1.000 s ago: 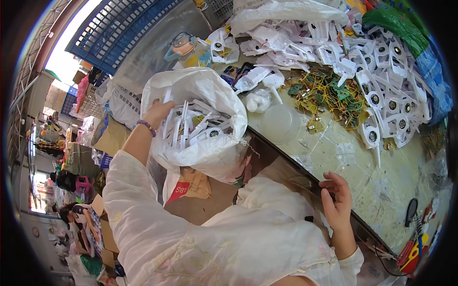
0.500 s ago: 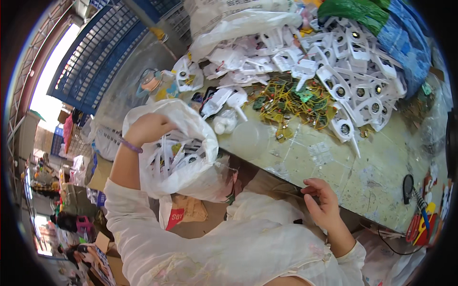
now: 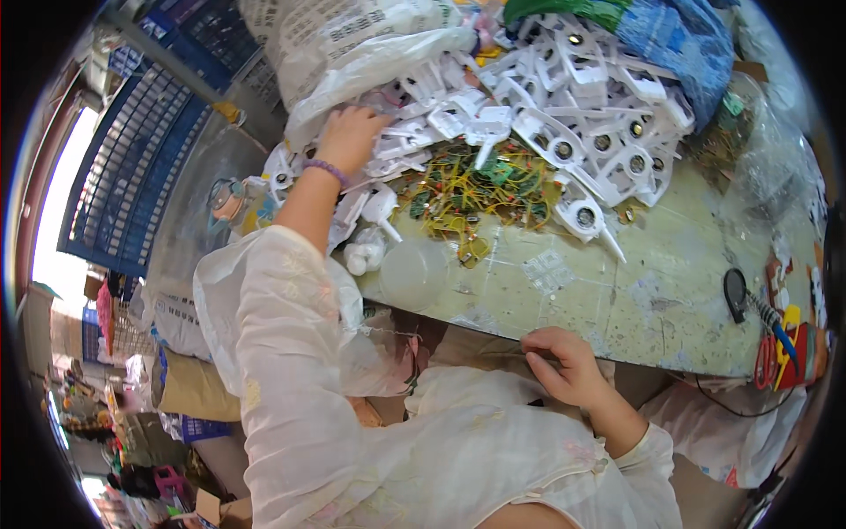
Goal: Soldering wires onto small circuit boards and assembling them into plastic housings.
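My left hand point(image 3: 351, 139), with a purple bead bracelet at its wrist, reaches onto the left part of a heap of white plastic casings point(image 3: 608, 132). Its fingers are stretched out over the casings beside the sack; the tips are partly hidden among them. Many casings have a long narrow handle and a round dark insert. My right hand point(image 3: 566, 366) rests at the table's front edge, loosely curled, thumb apart from the fingers, nothing visible in it. Green circuit boards with yellow wires point(image 3: 485, 189) lie in a tangle before the heap. My left sleeve largely covers a white plastic bag point(image 3: 220, 291).
A printed white sack point(image 3: 352, 44) stands behind the heap, with a blue and green bag point(image 3: 679, 44) at the far right. A round translucent lid or dish point(image 3: 412, 273) lies near the table edge. Scissors point(image 3: 765, 361) and a dark round-headed tool point(image 3: 735, 294) are at right.
My left hand has come out of the white bag and moved up and right onto the casings. My right hand stays near the table edge, fingers slightly more curled. The view has shifted.
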